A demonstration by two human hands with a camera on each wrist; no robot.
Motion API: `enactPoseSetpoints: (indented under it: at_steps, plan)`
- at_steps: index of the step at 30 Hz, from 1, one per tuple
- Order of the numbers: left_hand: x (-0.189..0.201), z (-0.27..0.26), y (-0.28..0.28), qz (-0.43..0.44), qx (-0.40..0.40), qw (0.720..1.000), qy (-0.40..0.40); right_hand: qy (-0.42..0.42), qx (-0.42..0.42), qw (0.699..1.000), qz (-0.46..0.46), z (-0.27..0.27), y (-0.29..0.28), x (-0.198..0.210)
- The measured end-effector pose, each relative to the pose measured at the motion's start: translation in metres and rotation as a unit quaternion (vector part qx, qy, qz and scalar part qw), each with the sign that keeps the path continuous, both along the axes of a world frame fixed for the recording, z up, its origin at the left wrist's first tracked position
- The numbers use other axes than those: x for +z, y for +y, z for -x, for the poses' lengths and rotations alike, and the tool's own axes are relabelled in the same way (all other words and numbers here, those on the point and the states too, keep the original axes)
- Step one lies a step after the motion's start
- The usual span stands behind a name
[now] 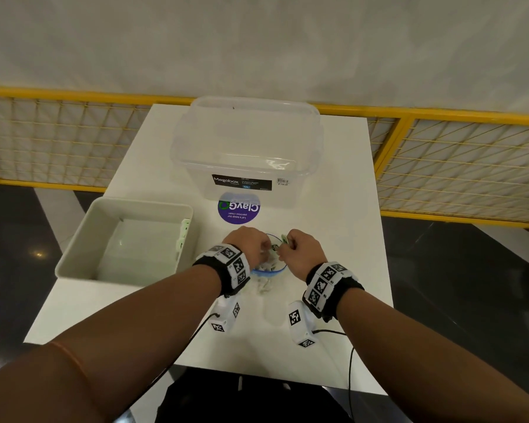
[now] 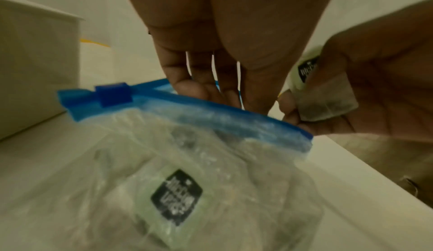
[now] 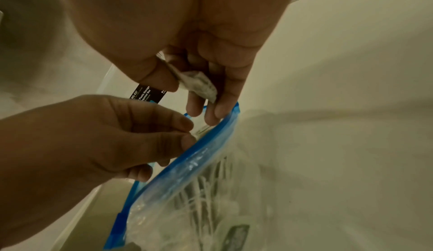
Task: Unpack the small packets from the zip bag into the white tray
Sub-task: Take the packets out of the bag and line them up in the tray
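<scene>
The clear zip bag (image 1: 269,271) with a blue zip rim (image 2: 211,112) lies on the white table between my hands, its mouth open and several small packets (image 2: 175,195) inside. My left hand (image 3: 189,130) reaches into the mouth and pinches the edge of a small packet (image 3: 199,130). My right hand (image 3: 187,95) curls around another small packet (image 3: 199,86), while its fingertips (image 3: 214,115) touch the bag's rim. The white tray (image 1: 83,239) stands to the left, with a few packets (image 1: 184,230) against its right wall.
A clear Megabox storage box (image 1: 245,148) stands at the back of the table, behind a round purple sticker (image 1: 239,210). A yellow wire fence (image 1: 440,154) runs beyond the table. The tray's wall (image 2: 35,66) is close to the bag's left side.
</scene>
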State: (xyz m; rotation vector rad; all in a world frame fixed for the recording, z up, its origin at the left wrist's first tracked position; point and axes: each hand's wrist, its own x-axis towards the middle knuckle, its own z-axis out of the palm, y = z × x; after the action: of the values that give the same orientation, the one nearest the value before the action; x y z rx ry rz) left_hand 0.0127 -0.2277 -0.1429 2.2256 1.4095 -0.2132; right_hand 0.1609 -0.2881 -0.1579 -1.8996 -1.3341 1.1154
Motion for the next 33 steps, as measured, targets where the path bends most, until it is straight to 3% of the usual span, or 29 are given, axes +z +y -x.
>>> enactPoseSetpoints:
  at_steps: [7, 10, 14, 18, 23, 26, 30, 33]
  plan:
    - [-0.010, -0.024, -0.001, -0.044, -0.038, 0.994, 0.090, 0.000, -0.007, 1.000, 0.006, -0.009, -0.002, -0.003]
    - [-0.013, -0.022, 0.000, -0.055, -0.058, 0.993, 0.092, 0.014, -0.018, 1.000, 0.005, -0.010, -0.002, -0.001]
    - [-0.006, -0.012, 0.004, -0.073, -0.056, 0.995, 0.033, 0.034, -0.032, 0.999, 0.022, -0.009, -0.001, -0.001]
    - [0.016, 0.003, 0.008, -0.108, -0.067, 0.989, -0.078, 0.023, 0.002, 1.000, 0.014, -0.006, 0.008, 0.011]
    - [0.049, 0.023, 0.006, -0.163, -0.025, 0.969, -0.186, 0.144, -0.015, 0.989, 0.032, 0.004, 0.018, 0.032]
    - [0.061, 0.036, 0.006, -0.123, 0.000, 0.968, -0.221, 0.188, -0.017, 0.981, 0.037, 0.014, 0.022, 0.043]
    - [0.065, 0.057, 0.009, -0.044, 0.049, 0.960, -0.274, 0.094, 0.026, 0.994, -0.051, 0.030, 0.026, 0.053]
    - [0.071, 0.073, 0.014, 0.041, 0.125, 0.939, -0.319, 0.041, 0.045, 0.994, -0.090, 0.044, 0.029, 0.058]
